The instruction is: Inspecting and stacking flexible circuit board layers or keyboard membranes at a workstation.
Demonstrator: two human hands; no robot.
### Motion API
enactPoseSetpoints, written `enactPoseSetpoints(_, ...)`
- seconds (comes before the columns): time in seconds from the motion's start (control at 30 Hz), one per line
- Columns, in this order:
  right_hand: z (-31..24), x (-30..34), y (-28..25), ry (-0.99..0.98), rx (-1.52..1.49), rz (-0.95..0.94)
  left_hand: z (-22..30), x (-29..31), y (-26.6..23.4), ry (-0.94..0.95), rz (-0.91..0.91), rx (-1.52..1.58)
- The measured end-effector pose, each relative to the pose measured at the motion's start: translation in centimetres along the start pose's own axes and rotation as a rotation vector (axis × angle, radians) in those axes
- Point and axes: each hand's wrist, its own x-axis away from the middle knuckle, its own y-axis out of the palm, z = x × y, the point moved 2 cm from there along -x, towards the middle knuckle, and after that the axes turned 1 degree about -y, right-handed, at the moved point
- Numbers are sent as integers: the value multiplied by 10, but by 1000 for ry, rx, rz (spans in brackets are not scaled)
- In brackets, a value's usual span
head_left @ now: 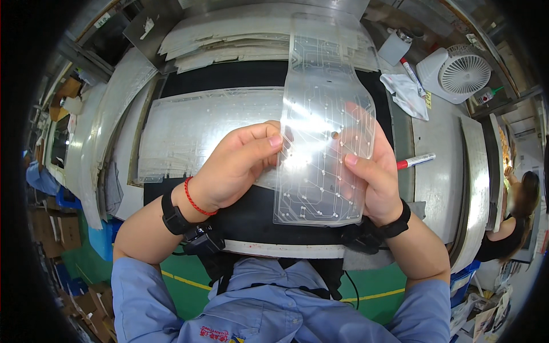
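A clear plastic circuit film (326,188), printed with fine traces and small pale dots, is held up over the table and bends away from me toward its far end. My left hand (243,157) is closed on its left edge, thumb and finger pinching it. On the right edge, my right hand (374,171) grips the film with the thumb in front and the fingers showing through from behind. Below the film lies a stack of similar sheets (194,126) on a black mat (229,74). Bright glare covers the film's middle.
More stacked sheets (229,34) lie at the far side. To the right are a red-and-white marker (417,160), a white cloth (405,94), a bottle (395,47) and a small white fan (457,71). Another person (512,220) sits at the far right.
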Motion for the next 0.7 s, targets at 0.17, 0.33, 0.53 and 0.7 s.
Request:
enactPoseSetpoints(0.17,0,0,-4,10,-29,-34,3,0,7,4,38,61)
enactPoseSetpoints(0.33,1,0,0,14,-20,7,3,-2,9,-20,77,84)
enactPoseSetpoints(0.53,2,-1,-2,38,-5,-11,-1,-3,3,51,99,94)
enactPoseSetpoints(0.7,8,3,-7,72,91,-156,11,-5,2,-4,-8,83)
